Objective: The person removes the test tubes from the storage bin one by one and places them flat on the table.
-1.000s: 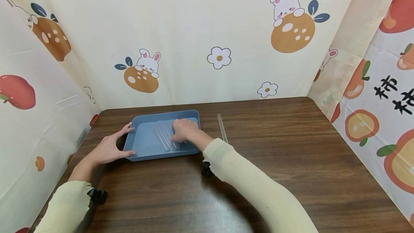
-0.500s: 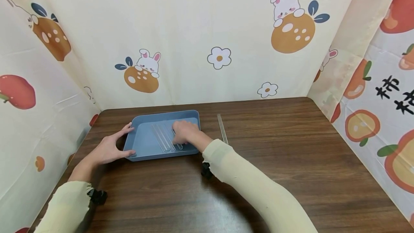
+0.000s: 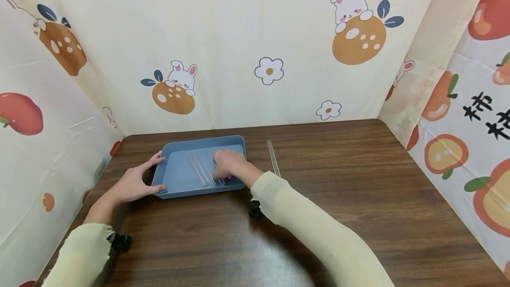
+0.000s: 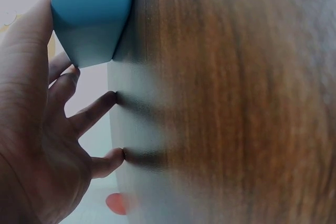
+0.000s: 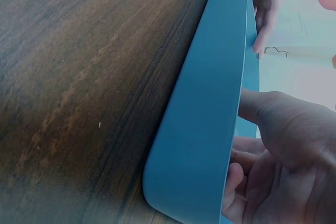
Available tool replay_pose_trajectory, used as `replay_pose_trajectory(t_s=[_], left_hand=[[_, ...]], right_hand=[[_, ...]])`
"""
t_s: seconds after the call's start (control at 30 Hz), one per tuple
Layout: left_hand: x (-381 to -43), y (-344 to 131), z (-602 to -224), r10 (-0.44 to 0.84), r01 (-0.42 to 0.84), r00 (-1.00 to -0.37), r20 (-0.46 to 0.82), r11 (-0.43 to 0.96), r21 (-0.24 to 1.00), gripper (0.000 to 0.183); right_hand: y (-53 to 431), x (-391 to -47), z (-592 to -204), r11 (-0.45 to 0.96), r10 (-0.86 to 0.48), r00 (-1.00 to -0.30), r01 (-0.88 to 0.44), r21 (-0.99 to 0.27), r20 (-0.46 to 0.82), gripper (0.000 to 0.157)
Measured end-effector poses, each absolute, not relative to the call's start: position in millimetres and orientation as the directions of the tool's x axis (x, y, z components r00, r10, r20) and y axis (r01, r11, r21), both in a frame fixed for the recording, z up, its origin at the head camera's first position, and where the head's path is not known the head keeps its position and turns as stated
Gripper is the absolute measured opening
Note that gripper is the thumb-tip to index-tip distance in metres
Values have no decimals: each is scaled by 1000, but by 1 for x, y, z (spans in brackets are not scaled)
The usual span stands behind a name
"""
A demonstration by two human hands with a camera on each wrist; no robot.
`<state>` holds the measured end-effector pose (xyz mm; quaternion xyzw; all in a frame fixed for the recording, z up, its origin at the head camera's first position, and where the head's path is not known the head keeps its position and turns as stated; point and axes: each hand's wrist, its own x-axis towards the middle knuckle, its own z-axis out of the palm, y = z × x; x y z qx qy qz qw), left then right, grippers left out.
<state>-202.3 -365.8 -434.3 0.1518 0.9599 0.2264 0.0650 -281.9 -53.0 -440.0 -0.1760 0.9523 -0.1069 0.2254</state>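
Observation:
A shallow blue tray (image 3: 175, 169) lies near the table's back edge in the head view. My left hand (image 3: 135, 183) holds its left end, with thumb and forefinger spread to the corners. Other left fingertips touch the table in the left wrist view. Several thin clear tubes (image 3: 198, 169) with rounded near ends lie side by side, slanted, inside the tray. My right hand (image 3: 229, 163) reaches down into its right half with curled fingers and pinches one clear tube (image 3: 221, 181). That tube's middle is hidden under the hand, and the tray wall (image 5: 202, 98) covers the fingertips in the right wrist view.
A narrow clear strip (image 3: 272, 156) lies on the brown wooden table (image 3: 338, 167), to the right of the tray. Printed curtains (image 3: 239, 34) hang behind the table and along both sides.
One clear tube has shifted slightly to the right, away from the others, together with my right hand. My left hand and the tray stay in place.

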Motion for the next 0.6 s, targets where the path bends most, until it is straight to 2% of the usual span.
replay_pose_trajectory(t_s=[0.37,0.6], left_hand=[[-201,-365,-433,324,264,-945,-52,846,464,95],[-201,-366,-434,330,271,-943,-44,840,470,95]], right_hand=[[-45,-261,-405,898,-414,-820,-297,-324,-396,27],[-45,-266,-410,896,-416,-830,-304,-324,-371,25]])
